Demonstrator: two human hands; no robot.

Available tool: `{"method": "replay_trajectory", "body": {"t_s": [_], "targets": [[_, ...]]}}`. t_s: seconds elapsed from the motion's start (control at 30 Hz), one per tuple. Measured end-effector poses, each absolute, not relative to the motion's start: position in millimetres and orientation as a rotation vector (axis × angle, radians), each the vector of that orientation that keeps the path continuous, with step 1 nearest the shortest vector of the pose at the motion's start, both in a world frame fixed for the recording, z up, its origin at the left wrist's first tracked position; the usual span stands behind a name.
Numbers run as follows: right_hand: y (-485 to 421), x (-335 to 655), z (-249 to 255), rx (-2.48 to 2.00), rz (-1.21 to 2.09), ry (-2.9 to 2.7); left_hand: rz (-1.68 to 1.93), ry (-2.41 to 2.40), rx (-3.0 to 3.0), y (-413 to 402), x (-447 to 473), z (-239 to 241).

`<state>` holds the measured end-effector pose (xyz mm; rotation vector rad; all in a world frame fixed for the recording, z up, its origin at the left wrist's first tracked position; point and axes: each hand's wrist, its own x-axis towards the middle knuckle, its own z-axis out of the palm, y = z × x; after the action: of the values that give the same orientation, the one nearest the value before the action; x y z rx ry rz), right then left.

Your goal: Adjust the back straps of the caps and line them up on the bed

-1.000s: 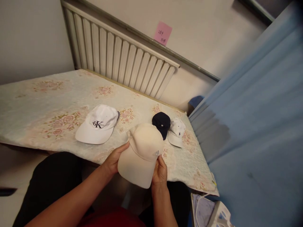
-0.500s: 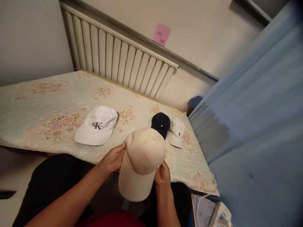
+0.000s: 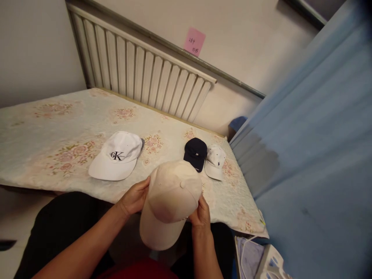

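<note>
Between my two hands is a cream baseball cap (image 3: 173, 197), its crown up and its brim tilted down toward me. My left hand (image 3: 136, 197) grips the cap's left edge, thumb on the outside and fingers partly hidden. My right hand (image 3: 201, 212) is closed on the opposite edge, with its fingertips hidden by the cap. To the left lies a white cap (image 3: 117, 157) with black CK lettering. Just beyond the held cap sit a black cap (image 3: 195, 152) and a smaller white cap (image 3: 215, 162) with a dark emblem, side by side.
The caps lie on a bed with a floral cover (image 3: 72, 128). A white radiator (image 3: 139, 69) runs along the wall behind, under a pink note (image 3: 194, 40). A blue curtain (image 3: 314, 135) hangs at the right. A white appliance (image 3: 270, 263) with a cord stands at lower right.
The cream cap has turned and tipped in my hands, its brim swinging a little to the left and its top button now facing more toward me. The other caps have not been moved.
</note>
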<state>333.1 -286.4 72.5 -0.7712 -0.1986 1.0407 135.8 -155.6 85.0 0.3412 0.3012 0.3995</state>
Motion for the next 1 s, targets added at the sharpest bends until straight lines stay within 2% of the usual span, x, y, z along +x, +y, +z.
{"method": "replay_trajectory", "body": {"t_s": [0.23, 0.6, 1.0], "targets": [[-289, 337, 76, -0.857, 1.031, -0.299, 0.368, 0.196, 0.388, -149, 136, 79], [-303, 349, 73, -0.916, 1.036, -0.44, 0.272, 0.164, 0.47, -157, 132, 100], [-309, 346, 81, -0.905, 1.088, -0.492, 0.423, 0.042, 0.524, -149, 128, 95]]}}
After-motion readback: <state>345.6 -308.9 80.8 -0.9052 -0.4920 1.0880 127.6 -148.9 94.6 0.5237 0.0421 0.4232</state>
